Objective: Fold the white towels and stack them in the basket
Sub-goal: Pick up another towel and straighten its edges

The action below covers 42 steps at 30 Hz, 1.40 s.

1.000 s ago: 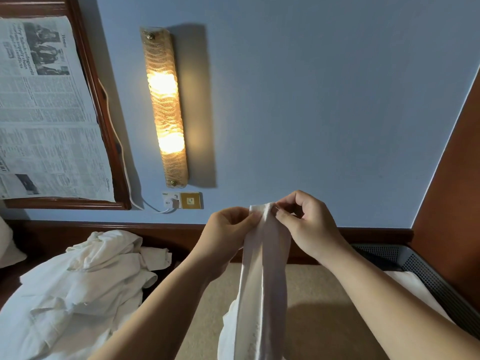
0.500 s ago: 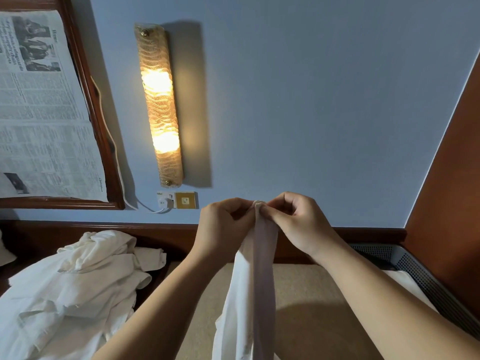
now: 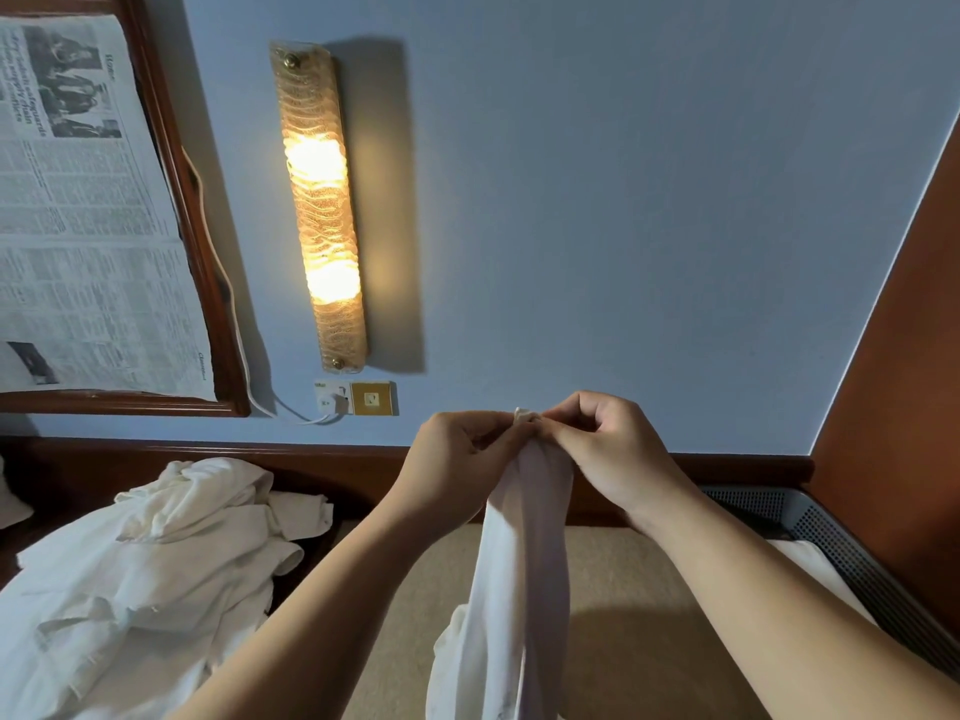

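Hands raised together: left hand (image 3: 462, 467) and right hand (image 3: 610, 449) pinch hanging towel (image 3: 524, 574) top.

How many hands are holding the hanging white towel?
2: the left hand and the right hand both pinch the top edge of the white towel, side by side.

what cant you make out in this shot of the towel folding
Head view, the only one:
- Hanging white towel: lower end cut off by the bottom edge; its top corners hidden by the pinching left hand and right hand.
- Grey perforated basket: mostly hidden behind the right forearm.
- Framed newspaper: print too small.
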### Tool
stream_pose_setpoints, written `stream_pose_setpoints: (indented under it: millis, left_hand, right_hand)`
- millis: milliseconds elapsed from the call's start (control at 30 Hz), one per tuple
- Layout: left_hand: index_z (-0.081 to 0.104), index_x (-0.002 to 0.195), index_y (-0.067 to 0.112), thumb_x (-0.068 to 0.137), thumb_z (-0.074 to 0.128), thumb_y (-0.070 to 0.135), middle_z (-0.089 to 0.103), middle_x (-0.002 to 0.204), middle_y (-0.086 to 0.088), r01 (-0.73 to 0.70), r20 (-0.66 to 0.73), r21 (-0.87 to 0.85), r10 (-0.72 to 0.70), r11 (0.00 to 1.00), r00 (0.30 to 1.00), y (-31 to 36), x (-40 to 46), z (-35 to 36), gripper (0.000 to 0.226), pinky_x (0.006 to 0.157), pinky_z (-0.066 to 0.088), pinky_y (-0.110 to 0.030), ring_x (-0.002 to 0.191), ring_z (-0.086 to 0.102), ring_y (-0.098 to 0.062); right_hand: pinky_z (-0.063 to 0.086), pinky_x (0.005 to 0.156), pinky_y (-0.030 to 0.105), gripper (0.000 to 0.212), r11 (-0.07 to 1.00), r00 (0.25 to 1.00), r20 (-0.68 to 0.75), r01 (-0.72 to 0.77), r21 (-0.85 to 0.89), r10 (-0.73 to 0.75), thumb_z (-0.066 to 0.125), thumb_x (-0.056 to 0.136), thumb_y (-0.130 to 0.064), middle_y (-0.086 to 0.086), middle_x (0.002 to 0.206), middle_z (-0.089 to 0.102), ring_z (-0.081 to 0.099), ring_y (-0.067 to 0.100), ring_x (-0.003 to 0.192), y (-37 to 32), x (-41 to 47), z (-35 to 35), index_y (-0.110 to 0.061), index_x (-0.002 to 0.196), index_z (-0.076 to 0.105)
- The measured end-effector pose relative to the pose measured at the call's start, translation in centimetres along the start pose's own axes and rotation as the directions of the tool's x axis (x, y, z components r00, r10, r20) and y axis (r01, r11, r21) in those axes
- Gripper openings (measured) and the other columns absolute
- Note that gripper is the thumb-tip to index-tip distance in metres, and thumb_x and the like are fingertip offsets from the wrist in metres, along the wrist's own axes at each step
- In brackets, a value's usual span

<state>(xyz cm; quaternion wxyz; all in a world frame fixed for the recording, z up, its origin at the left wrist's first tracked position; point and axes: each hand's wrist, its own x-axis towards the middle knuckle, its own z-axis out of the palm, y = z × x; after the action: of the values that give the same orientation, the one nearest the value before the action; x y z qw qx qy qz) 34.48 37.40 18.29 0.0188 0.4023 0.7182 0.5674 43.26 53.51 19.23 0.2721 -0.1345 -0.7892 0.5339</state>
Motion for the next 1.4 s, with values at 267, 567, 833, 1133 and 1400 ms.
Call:
stream_pose_setpoints:
  millis: [267,567,833,1133,1400]
  left_hand:
    - [0.078,0.1,0.019,0.105,0.059,0.023,0.072,0.088,0.005,-0.165,-0.043,0.237,0.18,0.957,0.983,-0.5,1.7,0.6,0.021,0.076,0.05,-0.03,0.085,0.065,-0.01]
    - [0.07,0.117,0.034,0.094,0.074,0.046,0.076,0.078,0.014,-0.062,-0.275,-0.044,0.048,0.997,0.96,3.8,4.2,-0.1,0.026,0.065,0.056,-0.022,0.075,0.071,-0.004]
    - [0.07,0.094,0.031,0.089,0.077,0.045,0.072,0.086,0.019,-0.069,-0.347,0.025,0.074,0.997,0.935,6.3,3.8,0.0,0.017,0.066,0.051,-0.01,0.084,0.066,0.006]
    - [0.064,0.092,0.031,0.097,0.068,0.044,0.07,0.089,0.018,-0.095,-0.346,-0.007,0.087,0.995,0.934,12.6,5.8,-1.6,0.014,0.067,0.056,-0.028,0.076,0.067,0.003]
    - [0.048,0.105,0.011,0.11,0.045,0.028,0.057,0.084,0.004,-0.249,-0.306,0.187,0.298,0.95,0.904,16.7,8.8,-5.1,0.018,0.056,0.035,-0.016,0.073,0.053,-0.007]
  right_hand:
    - [0.061,0.092,0.039,0.02,0.991,0.983,0.169,0.086,-0.107,-0.067,0.081,0.09,-0.035,-0.002,0.096,0.075,0.072,0.016,0.096,-1.8,1.1,-1.6,-0.035,0.109,0.074]
    - [0.063,0.092,0.04,0.017,0.997,0.995,0.089,0.06,-0.054,-0.055,0.085,0.087,-0.027,0.006,0.09,0.08,0.077,0.019,0.092,-7.3,4.3,-3.0,-0.012,0.094,0.08]
    - [0.058,0.088,0.036,0.014,0.959,0.983,-0.04,0.167,-0.228,-0.181,0.069,0.1,-0.032,-0.002,0.087,0.076,0.07,0.017,0.087,-11.6,5.1,-3.4,-0.021,0.095,0.077]
    - [0.041,0.065,0.024,0.023,0.843,0.924,-0.104,0.285,-0.456,-0.369,0.054,0.107,-0.038,-0.008,0.076,0.062,0.057,0.007,0.072,-19.6,5.2,-5.2,-0.023,0.1,0.069]
    - [0.049,0.077,0.02,0.021,0.854,0.844,-0.252,0.368,-0.369,-0.473,0.061,0.103,-0.038,-0.01,0.1,0.07,0.065,0.007,0.094,-21.3,4.7,-6.9,-0.021,0.11,0.07]
